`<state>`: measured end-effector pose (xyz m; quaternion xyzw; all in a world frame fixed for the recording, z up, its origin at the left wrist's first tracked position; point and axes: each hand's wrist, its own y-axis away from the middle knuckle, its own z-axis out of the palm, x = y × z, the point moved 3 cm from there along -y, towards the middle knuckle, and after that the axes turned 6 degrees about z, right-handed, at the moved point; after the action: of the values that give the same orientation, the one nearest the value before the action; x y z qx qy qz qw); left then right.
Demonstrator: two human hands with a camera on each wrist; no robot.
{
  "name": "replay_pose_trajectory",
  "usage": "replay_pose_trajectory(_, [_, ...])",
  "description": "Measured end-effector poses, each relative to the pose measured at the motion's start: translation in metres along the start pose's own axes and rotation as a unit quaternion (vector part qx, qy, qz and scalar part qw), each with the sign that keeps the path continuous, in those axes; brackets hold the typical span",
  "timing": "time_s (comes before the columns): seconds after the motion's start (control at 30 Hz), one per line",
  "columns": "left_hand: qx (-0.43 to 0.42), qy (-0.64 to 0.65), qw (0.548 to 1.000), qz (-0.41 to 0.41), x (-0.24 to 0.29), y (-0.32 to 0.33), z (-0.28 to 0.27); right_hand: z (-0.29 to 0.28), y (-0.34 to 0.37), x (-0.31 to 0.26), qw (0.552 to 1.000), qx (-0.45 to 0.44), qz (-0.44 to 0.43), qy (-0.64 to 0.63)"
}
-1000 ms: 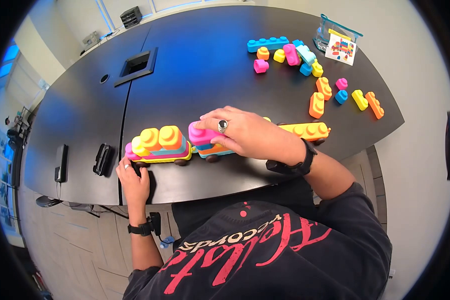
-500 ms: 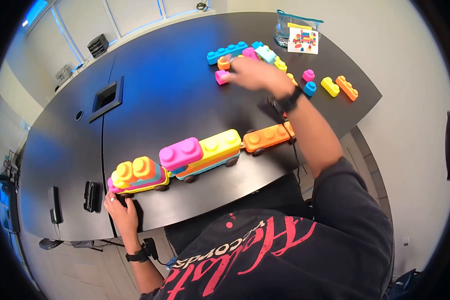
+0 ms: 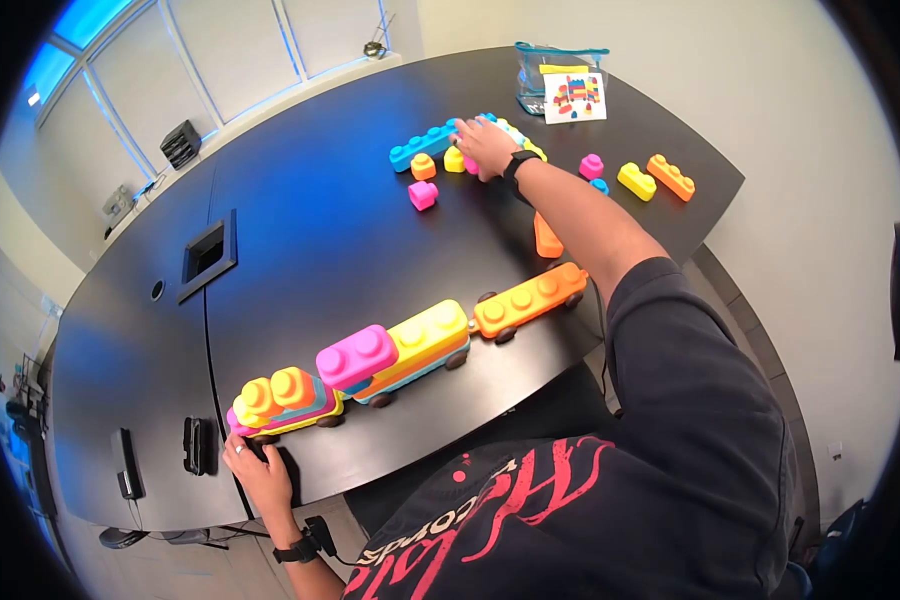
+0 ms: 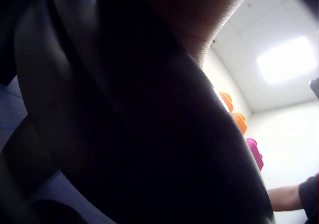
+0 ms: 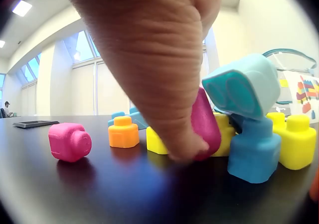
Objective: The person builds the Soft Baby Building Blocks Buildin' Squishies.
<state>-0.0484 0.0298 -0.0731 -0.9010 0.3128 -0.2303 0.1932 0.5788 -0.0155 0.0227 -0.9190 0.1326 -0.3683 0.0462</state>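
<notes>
My left hand [image 3: 260,475] rests at the left end of a block train, fingers against the front car [image 3: 308,416] and thumb held apart. That car carries two orange blocks [image 3: 292,387]. Behind it, the middle car has a long yellow block [image 3: 430,328] and a magenta block [image 3: 358,357] on top. An orange car [image 3: 532,300] forms the right end. At the far pile my right hand [image 3: 486,148] reaches over a pink block [image 5: 206,129], thumb against its near side; the other fingertips are mostly hidden. A pale blue block [image 5: 246,87] leans on a blue one [image 5: 254,149].
Around the right hand lie a long blue block [image 3: 423,147], an orange block [image 3: 423,167] and a loose pink block [image 3: 423,195]. Yellow [image 3: 636,181] and orange [image 3: 671,177] blocks lie further right. A clear bag with a picture card [image 3: 575,98] stands behind. Two black cases are at left.
My right hand has left the magenta block on the middle car and moved away across the table to the pile, where it grasps a pink block. The left hand stays at the train's front.
</notes>
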Motion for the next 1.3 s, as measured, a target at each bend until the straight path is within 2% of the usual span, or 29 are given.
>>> replay_pose_trajectory(0.1, [0.004, -0.006, 1.000, 0.018, -0.001, 0.001, 0.000, -0.021, 0.003, 0.006, 0.964, 0.064, 0.123, -0.228])
replay_pose_trajectory(0.13, [0.008, -0.010, 1.000, 0.025, 0.000, 0.001, 0.000, -0.030, 0.009, 0.005, 0.964, 0.061, 0.120, -0.229])
replay_pose_trajectory(0.17, [0.005, -0.009, 1.000, 0.026, 0.002, 0.000, 0.000, -0.040, 0.015, 0.004, 0.918, 0.075, 0.159, -0.355])
replay_pose_trajectory(0.2, [0.002, -0.011, 1.000, 0.022, 0.002, -0.001, -0.002, -0.051, 0.018, -0.002, 0.853, 0.085, 0.190, -0.478])
replay_pose_trajectory(0.23, [0.021, -0.009, 0.999, 0.033, 0.001, 0.000, -0.001, -0.078, 0.035, -0.007, 0.803, 0.083, 0.146, -0.572])
replay_pose_trajectory(0.27, [0.031, -0.013, 0.999, 0.036, 0.001, 0.002, -0.001, -0.106, 0.056, -0.015, 0.797, 0.073, 0.134, -0.584])
replay_pose_trajectory(0.3, [0.015, -0.011, 1.000, 0.019, 0.001, 0.001, -0.002, -0.130, 0.078, -0.028, 0.776, 0.111, 0.119, -0.610])
replay_pose_trajectory(0.33, [0.001, -0.006, 1.000, 0.005, 0.002, -0.001, -0.003, -0.166, 0.106, -0.040, 0.757, 0.062, 0.116, -0.640])
replay_pose_trajectory(0.37, [0.001, -0.004, 1.000, -0.003, 0.005, -0.003, -0.005, -0.180, 0.125, -0.054, 0.756, 0.093, 0.102, -0.640])
replay_pose_trajectory(0.4, [0.002, 0.000, 1.000, -0.007, 0.007, -0.004, -0.006, -0.190, 0.138, -0.068, 0.781, 0.134, 0.080, -0.605])
replay_pose_trajectory(0.43, [0.003, 0.000, 1.000, -0.006, 0.007, -0.004, -0.006, -0.195, 0.150, -0.081, 0.773, 0.091, 0.076, -0.623])
replay_pose_trajectory(0.47, [0.005, -0.001, 1.000, -0.011, 0.006, -0.004, -0.006, -0.200, 0.160, -0.090, 0.773, 0.091, 0.071, -0.623])
replay_pose_trajectory(0.53, [0.009, -0.005, 1.000, 0.003, 0.007, -0.004, -0.005, -0.208, 0.175, -0.105, 0.803, 0.096, 0.034, -0.588])
replay_pose_trajectory(0.6, [0.018, -0.012, 1.000, 0.010, 0.008, -0.003, -0.005, -0.206, 0.181, -0.106, 0.794, 0.103, 0.026, -0.598])
replay_pose_trajectory(0.67, [0.033, -0.022, 0.999, 0.019, 0.008, -0.003, -0.004, -0.203, 0.185, -0.102, 0.826, 0.105, 0.021, -0.553])
replay_pose_trajectory(0.93, [0.020, -0.018, 1.000, 0.013, 0.009, -0.003, -0.004, -0.199, 0.190, -0.115, 0.821, 0.120, 0.015, -0.558])
replay_pose_trajectory(1.0, [0.013, -0.020, 1.000, 0.000, 0.007, -0.003, -0.001, -0.198, 0.190, -0.118, 0.842, 0.135, 0.027, -0.522])
replay_pose_trajectory(1.07, [0.010, -0.019, 1.000, -0.013, 0.011, -0.004, -0.003, -0.194, 0.192, -0.120, 0.842, 0.125, 0.023, -0.524])
replay_pose_trajectory(1.13, [-0.013, -0.032, 0.999, -0.029, 0.007, -0.004, -0.001, -0.194, 0.194, -0.122, 0.834, 0.166, 0.012, -0.527])
replay_pose_trajectory(1.2, [-0.007, -0.030, 0.999, -0.016, 0.009, -0.005, 0.000, -0.194, 0.194, -0.123, 0.818, 0.162, 0.015, -0.552])
replay_pose_trajectory(1.27, [0.003, -0.035, 0.999, -0.008, 0.010, -0.003, -0.001, -0.190, 0.194, -0.128, 0.786, 0.103, 0.033, -0.608])
replay_pose_trajectory(1.3, [0.006, -0.042, 0.999, 0.000, 0.006, -0.002, 0.002, -0.185, 0.194, -0.131, 0.775, 0.107, 0.029, -0.622])
